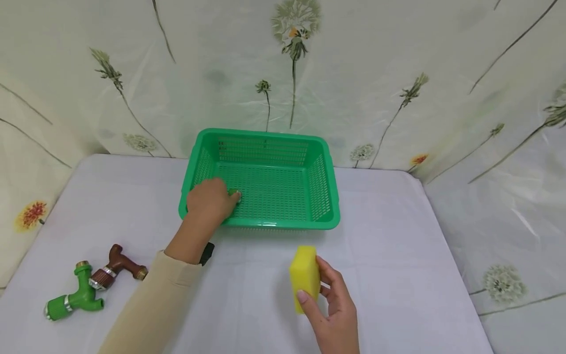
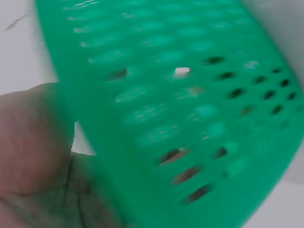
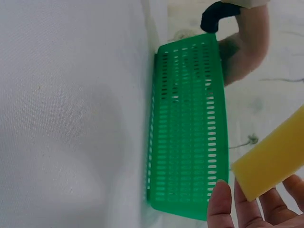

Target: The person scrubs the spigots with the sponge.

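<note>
Fingers [image 1: 333, 281] hold sponge [image 1: 304, 278] outside basket's near rim [image 1: 269, 224]

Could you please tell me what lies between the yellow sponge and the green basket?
In the head view, only a strip of white tablecloth shows between the yellow sponge and the green basket; the stretch is otherwise bare.

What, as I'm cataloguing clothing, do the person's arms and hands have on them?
The left hand is ungloved, with a plain beige sleeve above it and a curved black piece at the wrist. The right hand is ungloved too; its sleeve is out of view.
</note>
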{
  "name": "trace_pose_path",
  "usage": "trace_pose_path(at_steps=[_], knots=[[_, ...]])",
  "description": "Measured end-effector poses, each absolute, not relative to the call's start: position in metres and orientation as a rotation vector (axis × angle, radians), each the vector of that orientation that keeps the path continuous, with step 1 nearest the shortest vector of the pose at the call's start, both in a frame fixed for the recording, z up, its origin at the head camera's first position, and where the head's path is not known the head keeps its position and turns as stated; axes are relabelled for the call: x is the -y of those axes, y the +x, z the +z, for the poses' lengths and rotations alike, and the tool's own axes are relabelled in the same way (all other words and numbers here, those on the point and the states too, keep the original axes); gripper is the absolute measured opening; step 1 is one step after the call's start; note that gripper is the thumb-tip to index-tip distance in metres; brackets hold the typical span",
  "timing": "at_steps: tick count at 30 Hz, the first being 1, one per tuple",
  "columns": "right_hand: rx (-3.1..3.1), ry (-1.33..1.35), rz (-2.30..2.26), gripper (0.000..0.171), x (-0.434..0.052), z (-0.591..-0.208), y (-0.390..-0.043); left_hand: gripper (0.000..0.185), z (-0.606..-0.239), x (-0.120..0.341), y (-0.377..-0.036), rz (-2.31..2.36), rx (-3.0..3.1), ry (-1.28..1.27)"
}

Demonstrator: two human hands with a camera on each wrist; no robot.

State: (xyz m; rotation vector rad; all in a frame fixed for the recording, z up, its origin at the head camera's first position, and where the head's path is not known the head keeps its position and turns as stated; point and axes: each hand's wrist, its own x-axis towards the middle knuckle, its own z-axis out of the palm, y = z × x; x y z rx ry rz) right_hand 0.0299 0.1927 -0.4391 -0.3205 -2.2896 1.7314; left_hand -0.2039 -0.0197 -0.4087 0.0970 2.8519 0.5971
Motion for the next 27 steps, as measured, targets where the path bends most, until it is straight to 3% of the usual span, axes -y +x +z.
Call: trace_pose_path(at_steps=[6,12,27], knots=[[2.284,-0.292,1.717,0.065,-0.189,-0.44,0.028,0.045,-0.382,0.028,-0.168,0.78,-3.008,0.168],[2.275,-0.294,1.714,0.065,-0.185,-0.44,0.028,0.092,-0.379,0.05,-0.126,0.903,-3.059,0.117],[2.296,-0.292,1.708,0.063,-0.183,-0.442,0.033,0.114,-0.44,0.15,-0.066,0.593,-3.154,0.012]])
